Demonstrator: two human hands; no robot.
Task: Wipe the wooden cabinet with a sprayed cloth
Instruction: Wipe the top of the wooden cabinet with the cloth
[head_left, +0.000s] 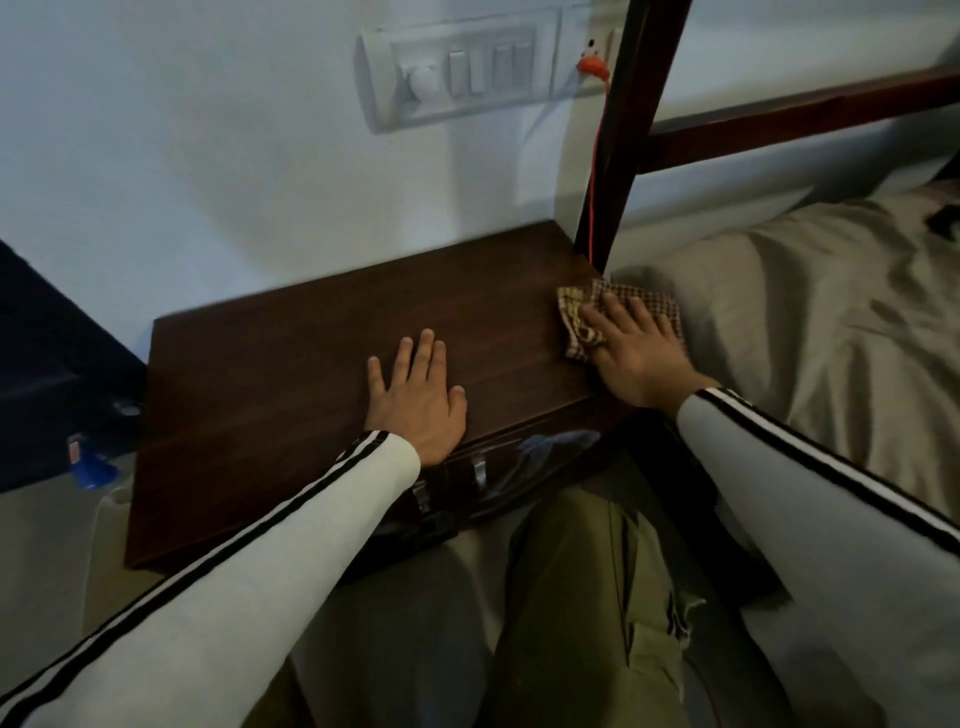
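The wooden cabinet (270, 395) fills the middle of the frame, its dark top running from lower left up to the white wall. The left hand (418, 397) lies flat on that top near the front edge, fingers straight and slightly spread, gripping nothing. Over to the right of centre, the right hand (636, 353) presses down on the checked cloth (574, 319) with fingers stretched out across it, not curled round it. The cloth sits bunched at the cabinet's right-hand far corner, just beside the bed's dark wooden post (631, 130). Whether the thumb tucks under the cloth's edge I cannot tell.

Below the left wrist two metal handles (480, 470) show on the cabinet's front. In the upper middle of the frame a switch panel (457, 73) is on the wall, with an orange plug (592, 65) to its right and its cord hanging down along the post. A grey bedsheet (810, 322) rumples across the right side. Both sleeves are white with black stripes.
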